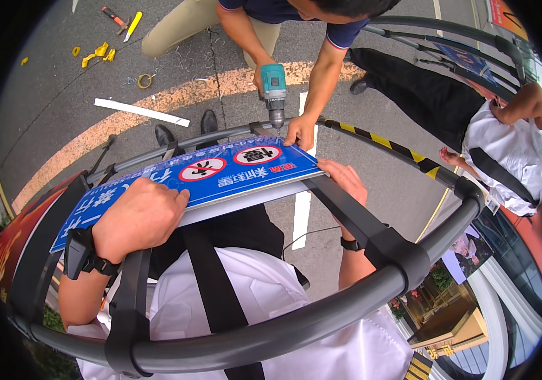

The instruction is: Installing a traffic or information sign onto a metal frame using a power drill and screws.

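Observation:
A long blue sign point(229, 168) with white lettering and two red-ringed symbols lies across a grey tubular frame point(353, 304). My left hand point(143, 212) is closed in a fist against the sign's near edge, a black device strapped at its wrist. At the sign's right end, my right hand point(345, 180) grips the edge, its fingertips partly hidden. Across from me, a person holds a teal drill point(274, 82), its bit pointing down at the sign's far edge. That person's other hand point(300, 130) presses on the sign's far right corner.
A hammer point(115, 19), a yellow utility knife point(133, 26), yellow scraps point(100, 52), a tape roll point(145, 80) and a white strip point(141, 112) lie on the asphalt. A person in a white shirt point(505, 152) stands at right, beside a black-and-yellow striped rail point(385, 145).

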Available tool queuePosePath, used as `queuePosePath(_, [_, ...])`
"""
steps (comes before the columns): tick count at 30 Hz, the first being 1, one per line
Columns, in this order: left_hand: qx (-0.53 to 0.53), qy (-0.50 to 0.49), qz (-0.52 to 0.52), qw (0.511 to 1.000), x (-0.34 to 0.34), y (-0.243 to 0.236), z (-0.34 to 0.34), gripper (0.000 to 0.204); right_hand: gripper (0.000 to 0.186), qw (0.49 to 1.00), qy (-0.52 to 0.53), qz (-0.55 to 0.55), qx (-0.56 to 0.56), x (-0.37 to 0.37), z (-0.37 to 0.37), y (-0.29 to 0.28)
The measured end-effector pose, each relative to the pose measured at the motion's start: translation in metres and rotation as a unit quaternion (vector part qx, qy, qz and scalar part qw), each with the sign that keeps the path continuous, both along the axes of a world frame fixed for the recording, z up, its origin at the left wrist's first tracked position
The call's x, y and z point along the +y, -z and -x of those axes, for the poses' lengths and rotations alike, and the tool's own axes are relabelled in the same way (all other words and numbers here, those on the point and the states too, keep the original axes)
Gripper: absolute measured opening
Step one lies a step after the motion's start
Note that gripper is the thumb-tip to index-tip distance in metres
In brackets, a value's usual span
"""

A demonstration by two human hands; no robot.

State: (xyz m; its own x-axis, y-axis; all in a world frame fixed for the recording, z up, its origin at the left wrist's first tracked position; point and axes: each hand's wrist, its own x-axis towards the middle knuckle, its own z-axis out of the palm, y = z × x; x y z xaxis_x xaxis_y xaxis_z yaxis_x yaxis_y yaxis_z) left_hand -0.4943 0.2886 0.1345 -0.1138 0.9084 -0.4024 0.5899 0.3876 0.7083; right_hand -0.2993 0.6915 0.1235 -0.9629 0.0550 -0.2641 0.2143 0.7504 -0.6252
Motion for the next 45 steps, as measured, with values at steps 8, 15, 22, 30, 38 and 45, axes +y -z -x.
queuePosePath(8, [0.002,-0.001,0.0,1.0,0.0005,0.0002,0.0001,0.022,0.039,1.0,0.0,0.004,0.0,0.0004,-0.0006,0.0006])
queuePosePath(15, [0.0,0.001,-0.001,1.0,0.0003,-0.0001,0.0006,0.022,0.039,1.0,0.005,0.005,-0.01,-0.0006,0.0007,-0.002])
queuePosePath(22, [-0.002,-0.003,-0.004,1.0,0.0003,-0.0001,0.0016,0.018,0.039,1.0,0.001,-0.002,-0.003,-0.0007,0.0014,-0.001])
queuePosePath(30, [-0.003,-0.001,-0.006,1.0,0.0007,0.0001,0.002,0.02,0.04,1.0,0.0,-0.003,-0.009,-0.0006,0.0011,-0.0012])
queuePosePath(38, [-0.009,0.002,0.0,1.0,0.0019,-0.0003,0.0034,0.022,0.041,1.0,0.005,0.002,-0.008,-0.0011,0.0016,-0.002])
queuePosePath(45, [-0.013,-0.004,-0.005,1.0,0.0016,0.001,0.0033,0.021,0.04,1.0,0.011,0.009,-0.011,-0.0012,0.0015,-0.0024])
